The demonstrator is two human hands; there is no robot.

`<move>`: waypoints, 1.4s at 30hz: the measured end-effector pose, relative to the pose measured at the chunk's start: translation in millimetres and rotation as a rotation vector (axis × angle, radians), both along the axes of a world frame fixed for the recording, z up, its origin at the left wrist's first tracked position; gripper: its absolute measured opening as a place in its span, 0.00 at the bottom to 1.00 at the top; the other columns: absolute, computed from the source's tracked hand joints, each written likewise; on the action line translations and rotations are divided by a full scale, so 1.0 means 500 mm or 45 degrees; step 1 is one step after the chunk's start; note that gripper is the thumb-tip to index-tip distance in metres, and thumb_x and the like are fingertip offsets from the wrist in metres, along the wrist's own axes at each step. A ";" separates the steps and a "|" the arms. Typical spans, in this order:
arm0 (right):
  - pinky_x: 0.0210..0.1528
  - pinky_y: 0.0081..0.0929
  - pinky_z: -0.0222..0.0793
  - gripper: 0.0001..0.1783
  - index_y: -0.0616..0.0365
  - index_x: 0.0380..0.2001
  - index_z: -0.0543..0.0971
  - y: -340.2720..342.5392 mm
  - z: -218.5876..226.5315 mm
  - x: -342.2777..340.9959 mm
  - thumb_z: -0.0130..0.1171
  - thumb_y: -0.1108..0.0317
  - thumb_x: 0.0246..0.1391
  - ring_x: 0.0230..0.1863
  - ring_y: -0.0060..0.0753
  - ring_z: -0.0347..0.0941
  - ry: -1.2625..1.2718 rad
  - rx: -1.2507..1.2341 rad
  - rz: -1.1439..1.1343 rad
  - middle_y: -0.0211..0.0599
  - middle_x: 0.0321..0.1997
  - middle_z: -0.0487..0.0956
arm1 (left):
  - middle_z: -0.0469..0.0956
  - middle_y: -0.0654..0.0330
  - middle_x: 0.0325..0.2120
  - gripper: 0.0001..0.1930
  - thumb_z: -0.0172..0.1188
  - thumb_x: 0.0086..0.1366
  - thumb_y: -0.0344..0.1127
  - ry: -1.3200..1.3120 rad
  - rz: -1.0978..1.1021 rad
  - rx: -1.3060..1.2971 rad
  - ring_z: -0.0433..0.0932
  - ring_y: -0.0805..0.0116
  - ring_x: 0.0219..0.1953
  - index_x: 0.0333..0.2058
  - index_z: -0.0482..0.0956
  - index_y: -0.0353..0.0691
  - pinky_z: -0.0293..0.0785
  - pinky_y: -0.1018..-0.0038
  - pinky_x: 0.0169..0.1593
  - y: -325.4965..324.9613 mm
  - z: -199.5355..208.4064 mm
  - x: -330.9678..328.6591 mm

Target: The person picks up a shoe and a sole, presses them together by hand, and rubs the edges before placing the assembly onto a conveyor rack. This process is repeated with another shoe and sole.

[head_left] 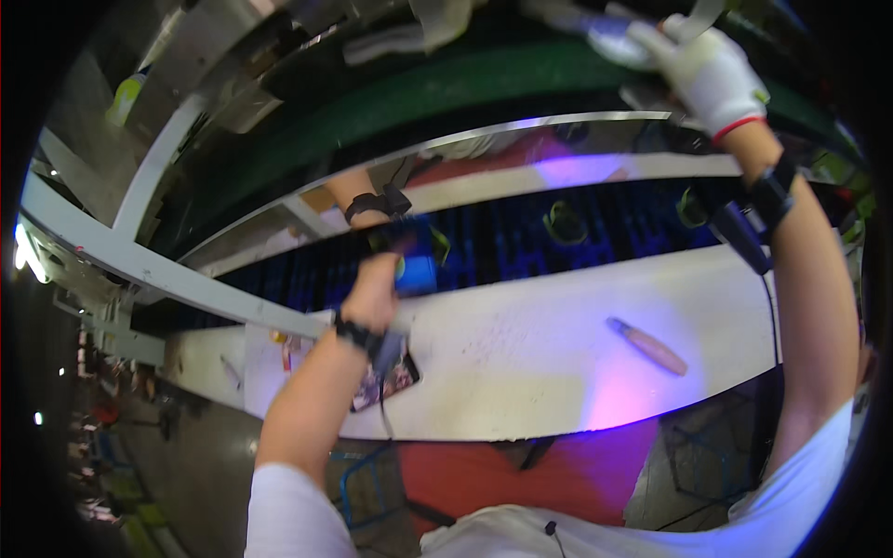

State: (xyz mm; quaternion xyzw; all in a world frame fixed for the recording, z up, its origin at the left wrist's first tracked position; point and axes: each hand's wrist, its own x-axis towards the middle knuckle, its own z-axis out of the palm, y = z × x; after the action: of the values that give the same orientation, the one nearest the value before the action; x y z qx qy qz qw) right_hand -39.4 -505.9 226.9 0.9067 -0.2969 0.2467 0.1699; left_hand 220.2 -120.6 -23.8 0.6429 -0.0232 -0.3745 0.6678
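Head view: the white table (512, 372) has its near edge bowing across the lower middle, and its far edge runs along a dark, blue-lit trough (502, 232). Between the left wrist and a pink-handled tool (651, 349), the tabletop is bare, giving open room at the middle; there is more to the right of the tool, up to a dark cable hanging at that end.

The bare left hand (372, 290) is closed around a blue piece (417, 272), which is held over the line where the table meets the trough. Up and to the right, the gloved right hand (712, 79) is over the green belt (446, 107), its fingers at a white-and-blue piece (621, 42); blur hides whether they grip it, so I cannot tell.

A pale metal frame bar (186, 270) slants in from the left and ends close to the left wrist, crowding that side. Below this wrist lies a phone (395, 381), partly covered by the forearm. At least 2 green-rimmed items (565, 223) sit in the trough. A long shiny strip (428, 144) separates trough and belt. Beneath the table, a blue stool frame (363, 484) stands beside a red surface (530, 474).
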 end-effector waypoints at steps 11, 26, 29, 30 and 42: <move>0.46 0.49 0.78 0.37 0.67 0.47 0.86 0.219 0.105 0.337 0.58 0.35 0.67 0.42 0.60 0.85 0.293 0.127 0.493 0.59 0.38 0.86 | 0.80 0.46 0.60 0.32 0.74 0.67 0.43 -0.695 -0.676 0.514 0.83 0.52 0.56 0.64 0.76 0.35 0.79 0.62 0.60 0.234 0.088 -0.388; 0.59 0.27 0.75 0.27 0.66 0.66 0.77 0.313 0.049 0.361 0.62 0.62 0.69 0.54 0.30 0.82 0.181 0.736 0.815 0.45 0.57 0.86 | 0.67 0.50 0.72 0.28 0.71 0.66 0.45 -1.626 -0.256 0.282 0.68 0.44 0.70 0.64 0.79 0.49 0.69 0.50 0.67 0.286 -0.030 -0.492; 0.53 0.24 0.77 0.20 0.59 0.57 0.85 0.302 0.037 0.284 0.67 0.59 0.68 0.45 0.22 0.84 0.165 0.580 0.684 0.39 0.47 0.90 | 0.67 0.50 0.72 0.29 0.70 0.66 0.45 -1.698 -0.239 0.312 0.68 0.43 0.70 0.64 0.78 0.49 0.70 0.50 0.67 0.271 -0.030 -0.500; 0.49 0.23 0.77 0.17 0.58 0.52 0.88 0.301 0.033 0.268 0.69 0.58 0.67 0.41 0.19 0.83 0.065 0.640 0.607 0.38 0.42 0.90 | 0.68 0.50 0.72 0.29 0.70 0.66 0.45 -1.748 -0.242 0.337 0.68 0.43 0.70 0.65 0.78 0.49 0.70 0.50 0.67 0.267 -0.031 -0.505; 0.66 0.44 0.73 0.24 0.71 0.56 0.78 0.396 -0.091 -0.238 0.58 0.57 0.73 0.58 0.50 0.81 -0.923 1.042 1.665 0.63 0.57 0.83 | 0.67 0.45 0.71 0.28 0.69 0.67 0.41 -1.791 -0.342 0.391 0.68 0.38 0.69 0.64 0.77 0.43 0.69 0.48 0.68 0.260 0.000 -0.502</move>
State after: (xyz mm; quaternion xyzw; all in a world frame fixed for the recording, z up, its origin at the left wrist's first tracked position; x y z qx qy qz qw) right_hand -158.4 -308.1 181.5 0.7507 0.1848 0.4436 -0.4534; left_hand -30.9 9.6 -24.0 0.8094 -0.4724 0.0491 0.3455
